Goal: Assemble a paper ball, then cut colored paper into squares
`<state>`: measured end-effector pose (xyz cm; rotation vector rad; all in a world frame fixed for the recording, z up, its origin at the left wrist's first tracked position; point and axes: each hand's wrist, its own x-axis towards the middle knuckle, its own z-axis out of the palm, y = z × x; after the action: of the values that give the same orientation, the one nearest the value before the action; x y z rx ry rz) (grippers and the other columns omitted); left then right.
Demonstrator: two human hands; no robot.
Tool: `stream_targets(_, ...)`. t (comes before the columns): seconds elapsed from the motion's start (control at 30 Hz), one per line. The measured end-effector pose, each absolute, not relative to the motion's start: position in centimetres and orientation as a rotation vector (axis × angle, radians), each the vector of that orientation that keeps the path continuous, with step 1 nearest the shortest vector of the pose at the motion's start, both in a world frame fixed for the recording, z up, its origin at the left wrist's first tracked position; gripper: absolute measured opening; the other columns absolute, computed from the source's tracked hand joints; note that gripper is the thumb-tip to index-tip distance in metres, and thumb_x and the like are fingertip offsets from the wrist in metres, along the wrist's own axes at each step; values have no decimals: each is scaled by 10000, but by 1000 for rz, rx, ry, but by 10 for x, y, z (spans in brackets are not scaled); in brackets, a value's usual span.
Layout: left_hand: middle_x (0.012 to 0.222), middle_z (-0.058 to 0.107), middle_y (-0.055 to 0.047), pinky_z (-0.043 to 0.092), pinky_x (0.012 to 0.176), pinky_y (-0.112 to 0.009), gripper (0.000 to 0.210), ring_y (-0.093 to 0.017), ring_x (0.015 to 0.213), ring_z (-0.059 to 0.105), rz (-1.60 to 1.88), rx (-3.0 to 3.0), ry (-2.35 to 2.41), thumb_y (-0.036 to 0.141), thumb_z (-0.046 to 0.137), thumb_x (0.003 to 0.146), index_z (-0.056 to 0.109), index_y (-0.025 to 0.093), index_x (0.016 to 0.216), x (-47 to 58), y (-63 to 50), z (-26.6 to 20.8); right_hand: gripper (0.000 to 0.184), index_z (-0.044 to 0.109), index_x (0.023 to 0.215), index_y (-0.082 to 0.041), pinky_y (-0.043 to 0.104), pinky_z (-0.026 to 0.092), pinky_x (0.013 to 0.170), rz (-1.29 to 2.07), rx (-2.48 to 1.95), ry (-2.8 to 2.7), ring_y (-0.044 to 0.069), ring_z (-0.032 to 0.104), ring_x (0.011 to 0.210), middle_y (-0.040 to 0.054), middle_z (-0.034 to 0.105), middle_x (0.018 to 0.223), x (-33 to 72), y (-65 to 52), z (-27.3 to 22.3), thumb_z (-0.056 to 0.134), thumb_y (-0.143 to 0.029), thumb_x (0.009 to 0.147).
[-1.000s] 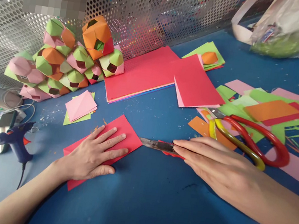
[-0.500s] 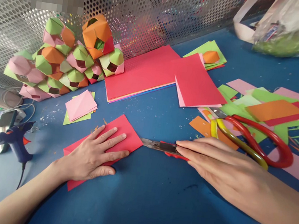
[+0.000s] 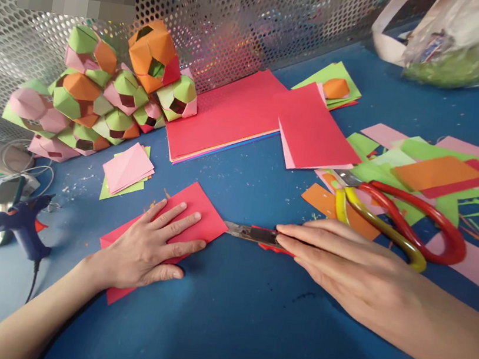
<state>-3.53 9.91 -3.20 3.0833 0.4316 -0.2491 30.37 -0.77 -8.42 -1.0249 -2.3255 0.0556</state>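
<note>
My left hand (image 3: 150, 244) lies flat with fingers spread on a folded red sheet of paper (image 3: 204, 207), pressing it against the blue table (image 3: 218, 331). Between thumb and fingers, my right hand (image 3: 343, 265) grips a red and black utility knife (image 3: 260, 236). Its blade points left and meets the right corner of the red paper; whether the tip sits inside the fold I cannot tell. Just beyond my right hand lie scissors (image 3: 399, 217) with red and yellow handles. A small stack of pink and green squares (image 3: 128, 170) rests beyond my left hand.
Folded paper modules (image 3: 100, 94) are piled at the back left against a perforated metal panel (image 3: 262, 16). Large red sheets (image 3: 231, 113) lie at the back. Paper scraps (image 3: 441, 172) cover the right side. A blue glue gun (image 3: 26, 224) with a cord stands left; a plastic bag (image 3: 476, 46) sits back right.
The view has shifted slightly. My right hand and the knife have moved a little to the left, toward the red paper; my left hand keeps its place on it.
</note>
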Motion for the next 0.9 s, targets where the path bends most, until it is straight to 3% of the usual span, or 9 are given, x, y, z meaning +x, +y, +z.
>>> stream_targets(0.5,1608,210,-71,159,1172,-622,585,-353,1479,192,-223,3075,434,601,315,962,393,312,1465,-34,99,-33,439,594,1263,-185,413,559,845,-39,-1017,-2286,218,643,971,60,706,1054,297,-4,-71,366,-46,914)
stream_targets(0.9,1606,219,-67,164,1177,-615,590,-339,1480,197,-239,3056,455,614,281,960,408,318,1455,-33,98,-31,407,606,1248,-207,436,548,880,54,-1051,-2270,228,625,1030,66,681,1113,294,-10,-83,390,-74,929)
